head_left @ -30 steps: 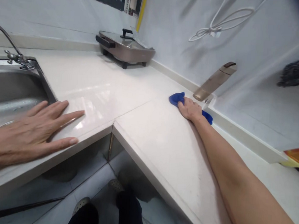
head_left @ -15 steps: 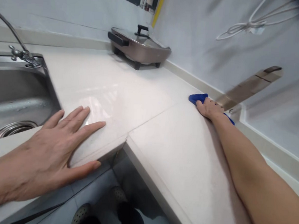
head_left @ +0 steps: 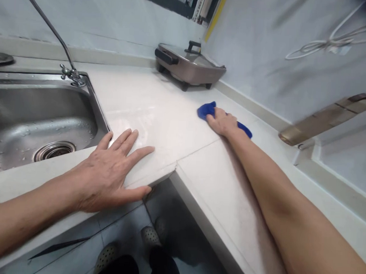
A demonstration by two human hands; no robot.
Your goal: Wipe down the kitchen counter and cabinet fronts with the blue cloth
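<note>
My right hand (head_left: 223, 121) presses a blue cloth (head_left: 206, 110) onto the white countertop (head_left: 160, 99), short of the right wall. Parts of the cloth stick out on both sides of the hand; the rest is hidden under it. Flat on the counter near the inner corner lies my left hand (head_left: 115, 168), fingers spread, holding nothing. Its little finger reaches the edge of the steel sink (head_left: 95, 105).
An electric pan (head_left: 189, 66) with a glass lid stands in the back corner. The faucet (head_left: 73, 73) rises behind the sink. A brownish sleeve-like object (head_left: 323, 119) leans along the right wall, below a bundled white cable (head_left: 329, 45).
My right hand has slid the cloth leftward, away from the right wall. My left hand stays spread on the counter. The view has shifted left, showing more of the sink.
</note>
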